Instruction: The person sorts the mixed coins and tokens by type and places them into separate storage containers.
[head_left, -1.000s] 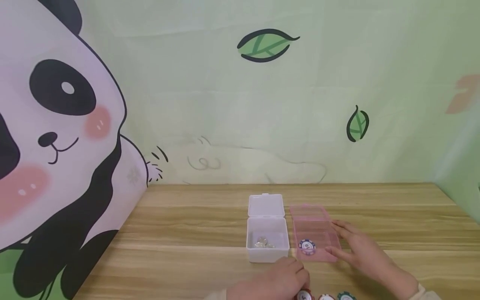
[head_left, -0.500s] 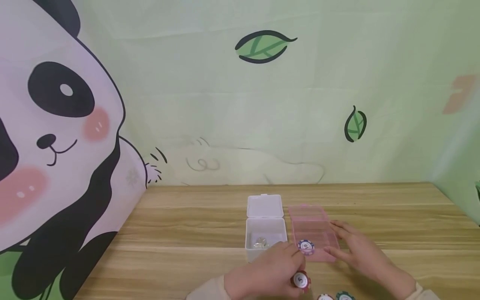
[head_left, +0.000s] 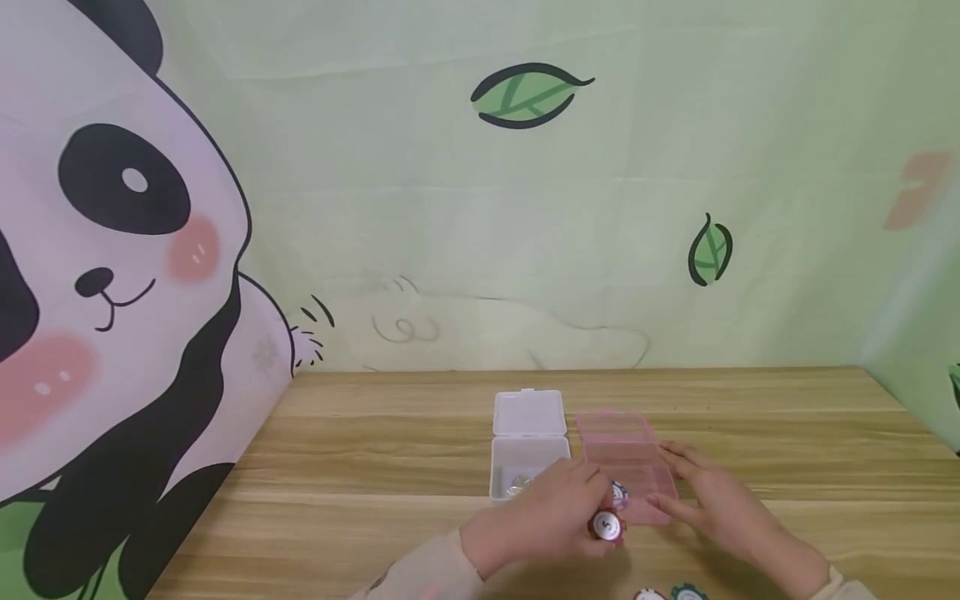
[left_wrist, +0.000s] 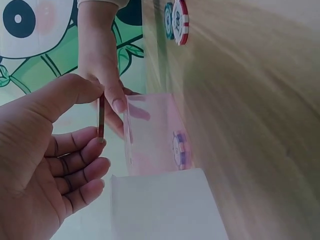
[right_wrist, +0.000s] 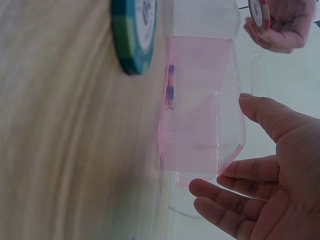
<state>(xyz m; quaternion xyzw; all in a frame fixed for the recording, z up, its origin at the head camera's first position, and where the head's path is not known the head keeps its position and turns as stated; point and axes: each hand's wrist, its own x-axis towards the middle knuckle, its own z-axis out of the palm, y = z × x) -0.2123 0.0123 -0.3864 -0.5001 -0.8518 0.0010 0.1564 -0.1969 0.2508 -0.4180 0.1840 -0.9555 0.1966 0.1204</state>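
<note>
My left hand [head_left: 558, 508] pinches a red poker chip [head_left: 607, 526] marked 5 between thumb and fingertips. It is in front of the pink box's near left corner; the left wrist view shows the chip edge-on. The see-through pink box [head_left: 647, 510] stands with its lid [head_left: 615, 427] tipped back. Inside, against the near wall, is a blue-and-white poker chip [head_left: 619, 494], partly hidden by my left hand. My right hand [head_left: 716, 504] rests against the box's right side, thumb and fingers spread and nearly straight.
Left of the pink box stands a white box [head_left: 501, 467], lid back, with small clear pieces [head_left: 519, 485] inside. A red-and-white poker chip [head_left: 649, 594] and a green one [head_left: 688, 592] lie at the near edge of view. Behind the table hangs a panda-print cloth [head_left: 450, 208].
My left hand has picked up the red chip from the table beside the other chips and carried it up and forward to the pink box. My right hand has stayed put.
</note>
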